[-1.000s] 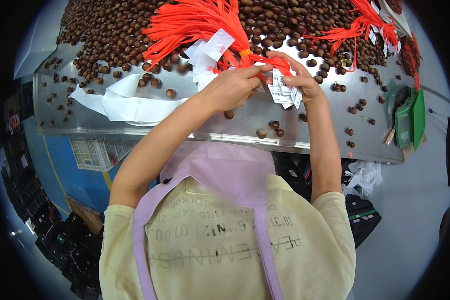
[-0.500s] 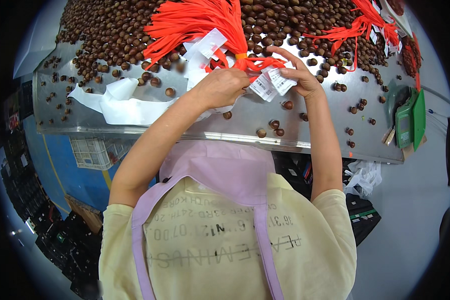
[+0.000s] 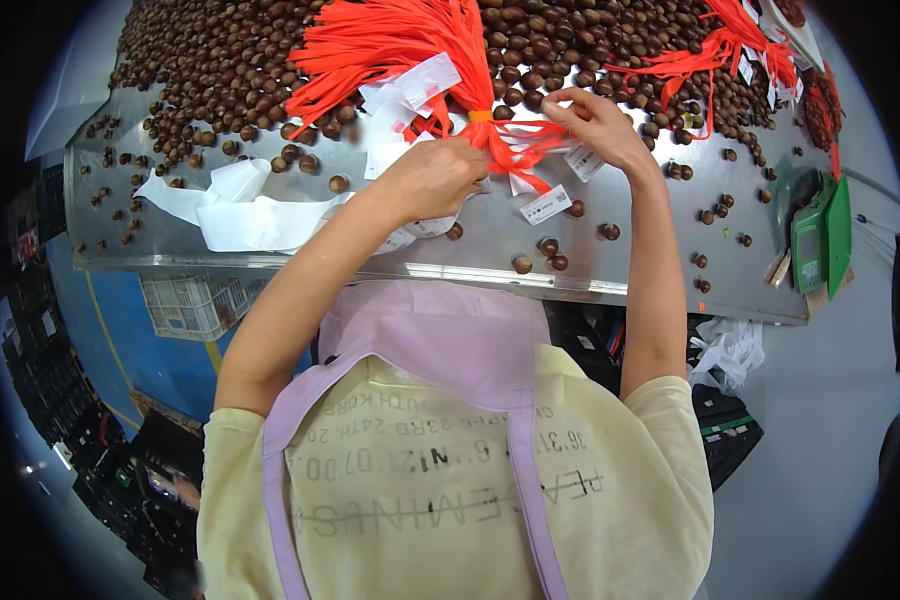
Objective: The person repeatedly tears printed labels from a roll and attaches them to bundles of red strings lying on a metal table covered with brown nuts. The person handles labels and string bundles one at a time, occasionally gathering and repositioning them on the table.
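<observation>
A bundle of red mesh net bags [image 3: 390,45] lies on the metal table, tied by an orange band [image 3: 481,116]. Below the band its loose red ends fan out, with white printed labels on them. My left hand [image 3: 435,180] is closed in a pinch at these ends; its fingertips hide what they grip. To the right, my right hand [image 3: 600,130] is held over the ends with thumb and fingers apart. One white label [image 3: 582,162] shows just under it, and another label [image 3: 544,205] lies lower, beside a chestnut [image 3: 576,208].
Chestnuts [image 3: 210,70] are heaped along the table's far side, with several scattered nearer. A white label strip [image 3: 270,222] curls at left. More red nets [image 3: 700,60] lie at far right, near a green scale [image 3: 812,240]. The table's metal edge [image 3: 450,272] runs before me.
My right hand has let go of the labels and moved slightly up and right, its fingers spreading. The labels and red ends have spread apart. My left hand has shifted slightly left.
</observation>
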`<state>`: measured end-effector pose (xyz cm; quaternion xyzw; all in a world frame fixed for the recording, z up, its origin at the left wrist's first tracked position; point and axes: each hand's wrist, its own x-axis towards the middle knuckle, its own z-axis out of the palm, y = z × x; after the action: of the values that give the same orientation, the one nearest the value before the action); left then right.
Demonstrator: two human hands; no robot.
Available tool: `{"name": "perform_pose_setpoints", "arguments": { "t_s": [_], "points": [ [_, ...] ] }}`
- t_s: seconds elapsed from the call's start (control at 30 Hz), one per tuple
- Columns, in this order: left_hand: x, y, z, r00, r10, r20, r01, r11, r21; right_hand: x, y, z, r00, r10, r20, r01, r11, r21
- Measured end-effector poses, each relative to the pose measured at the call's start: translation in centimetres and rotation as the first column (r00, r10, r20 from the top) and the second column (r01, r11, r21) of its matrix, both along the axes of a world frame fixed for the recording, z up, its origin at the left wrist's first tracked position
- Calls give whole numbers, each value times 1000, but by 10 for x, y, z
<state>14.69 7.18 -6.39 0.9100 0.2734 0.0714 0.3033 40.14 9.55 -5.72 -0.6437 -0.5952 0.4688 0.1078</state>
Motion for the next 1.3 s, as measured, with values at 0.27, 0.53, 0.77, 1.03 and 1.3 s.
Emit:
{"name": "perform_pose_setpoints", "arguments": {
  "t_s": [0.27,0.53,0.77,1.03,1.3],
  "points": [
    [-6,-3,-3,999,0,43,-1,1000,20,-38,-26,28,989,48,136,-119,804,583],
    [-7,-5,-6,995,-5,103,2,999,33,-62,-54,-2,964,105,243,-221,826,518],
    [-9,-7,-10,994,-26,106,16,996,93,-85,-41,-14,932,138,335,-243,924,295],
    [-9,-5,-12,988,136,78,-131,989,-64,-74,-45,-24,992,-30,-125,33,999,29],
    [-8,0,-16,984,163,74,-151,978,-141,-72,-38,-12,999,0,46,0,1000,5]
  ]
}}
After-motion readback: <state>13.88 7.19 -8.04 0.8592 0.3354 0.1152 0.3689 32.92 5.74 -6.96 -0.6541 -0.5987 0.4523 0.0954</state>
